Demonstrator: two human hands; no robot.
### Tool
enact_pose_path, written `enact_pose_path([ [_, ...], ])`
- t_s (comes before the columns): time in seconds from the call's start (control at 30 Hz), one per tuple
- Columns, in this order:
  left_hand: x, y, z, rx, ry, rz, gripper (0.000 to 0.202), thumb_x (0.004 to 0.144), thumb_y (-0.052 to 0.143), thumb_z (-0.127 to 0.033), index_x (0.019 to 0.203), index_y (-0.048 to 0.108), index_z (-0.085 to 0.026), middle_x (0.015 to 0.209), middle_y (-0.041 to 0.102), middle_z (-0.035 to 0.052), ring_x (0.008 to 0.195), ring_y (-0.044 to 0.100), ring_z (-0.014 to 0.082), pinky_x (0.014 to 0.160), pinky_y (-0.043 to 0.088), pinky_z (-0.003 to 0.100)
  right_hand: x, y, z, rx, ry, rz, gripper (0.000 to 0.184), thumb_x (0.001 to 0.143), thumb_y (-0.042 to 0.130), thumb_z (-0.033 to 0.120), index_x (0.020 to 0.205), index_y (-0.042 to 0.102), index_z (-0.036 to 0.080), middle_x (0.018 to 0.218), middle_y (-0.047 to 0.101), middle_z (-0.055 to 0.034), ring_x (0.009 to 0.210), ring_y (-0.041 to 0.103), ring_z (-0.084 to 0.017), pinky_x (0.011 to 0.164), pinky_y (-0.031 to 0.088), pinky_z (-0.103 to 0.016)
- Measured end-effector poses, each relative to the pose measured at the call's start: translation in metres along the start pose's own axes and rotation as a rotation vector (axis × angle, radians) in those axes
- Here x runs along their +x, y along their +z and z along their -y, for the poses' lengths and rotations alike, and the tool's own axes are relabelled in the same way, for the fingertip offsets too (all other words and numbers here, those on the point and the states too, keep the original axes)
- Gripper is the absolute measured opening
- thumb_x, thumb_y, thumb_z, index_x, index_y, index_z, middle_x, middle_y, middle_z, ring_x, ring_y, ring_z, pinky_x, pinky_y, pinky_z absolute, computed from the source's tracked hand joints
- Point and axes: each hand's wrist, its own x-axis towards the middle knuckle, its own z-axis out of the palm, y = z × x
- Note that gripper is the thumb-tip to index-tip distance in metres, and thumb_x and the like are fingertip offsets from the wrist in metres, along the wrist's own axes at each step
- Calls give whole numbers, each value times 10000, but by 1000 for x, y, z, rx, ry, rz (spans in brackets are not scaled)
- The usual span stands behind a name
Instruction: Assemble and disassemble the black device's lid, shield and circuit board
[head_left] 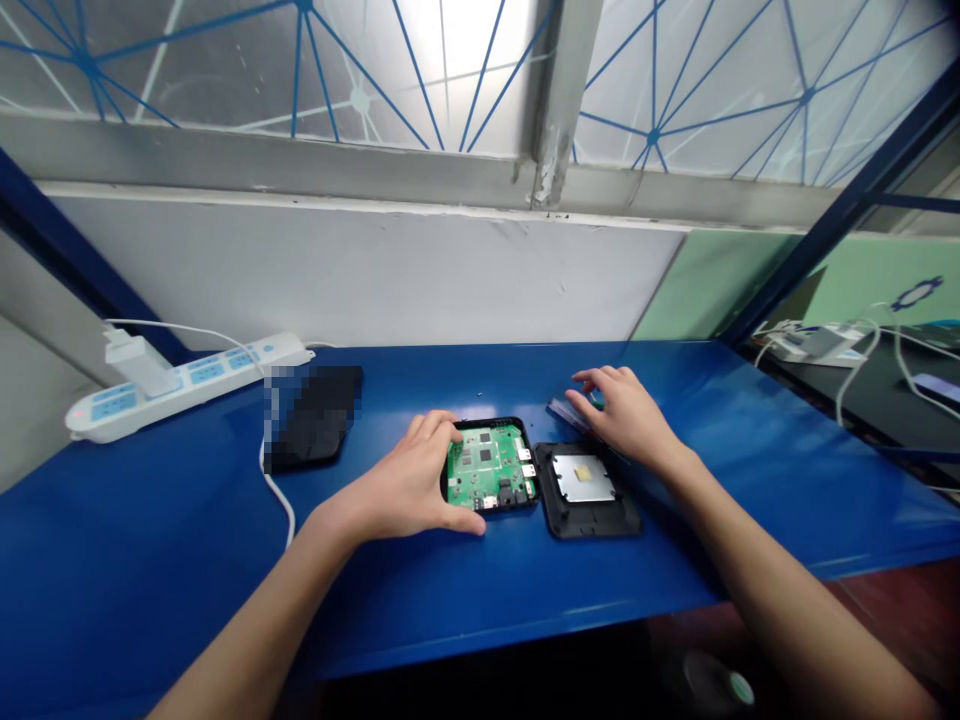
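Note:
An opened black device case with a green circuit board inside lies on the blue table. My left hand grips the case's left edge, thumb at the front, fingers curled over the back. Right beside it lies the black cover with a silver metal plate in its middle. My right hand rests behind that cover, fingers stretched flat onto a thin dark strip on the table; whether it holds the strip I cannot tell.
A white power strip with a white plug and cable lies at the back left. A blurred black object sits beside it. A white wall and window rise behind. Cables and devices lie on a dark bench at the right.

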Motion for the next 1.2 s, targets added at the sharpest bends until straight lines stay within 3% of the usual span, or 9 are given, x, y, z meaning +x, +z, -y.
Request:
enact_pose_path([
  [0.13,0,0,0,-8,1,-14,733,586,805,-695,1054,501,-220,1340,452,131,1260,437,386,1026,449,565,-4,2,11,-4,-95,80,345,939,551,447,1157,686,215,924,747,-82,943,611,-308,841,486,-460],
  [0.27,1,1,1,-28,9,-11,703,587,798,-699,1007,493,-226,1343,442,123,1251,445,376,1014,456,551,-6,9,12,-27,-135,114,311,934,560,381,1160,687,210,984,741,-108,946,621,-307,816,473,-449],
  [0.43,-1,0,3,-16,0,-1,712,586,806,-710,1003,497,-222,1371,441,130,1268,445,376,1019,462,535,-6,11,9,-29,-140,113,313,957,523,370,1175,678,207,1004,738,-120,921,626,-293,804,467,-434],
  [0.57,-1,1,2,22,23,-43,777,597,761,-776,1093,531,-224,1432,434,145,1326,416,413,1064,424,590,-6,11,9,-12,-141,97,307,957,525,377,1153,690,208,967,746,-113,904,629,-293,805,476,-444],
  [0.7,2,8,-13,86,70,-142,870,687,686,-798,1307,501,-217,1531,390,166,1434,332,428,1177,287,621,-5,9,7,10,-139,65,325,959,531,395,1176,679,203,946,744,-97,925,622,-294,838,492,-453],
  [0.83,13,23,-40,200,237,-79,1097,665,669,-840,1477,404,-152,1535,444,183,1473,328,403,1256,124,558,-3,7,5,18,-117,4,346,963,523,415,1162,681,180,979,724,-114,948,598,-314,869,494,-485],
  [1.0,32,42,-64,317,302,-43,1177,706,632,-845,1522,347,-45,1577,394,234,1501,287,383,1268,54,480,-3,8,2,37,-104,-43,336,948,544,405,1159,682,182,1025,715,-122,1003,589,-329,895,497,-501],
  [1.2,48,50,-70,362,311,19,1196,694,678,-811,1496,370,21,1481,496,264,1446,376,398,1261,84,474,-3,5,4,65,-82,-68,337,948,549,393,1159,688,170,1038,707,-127,1008,585,-326,933,498,-509],
])
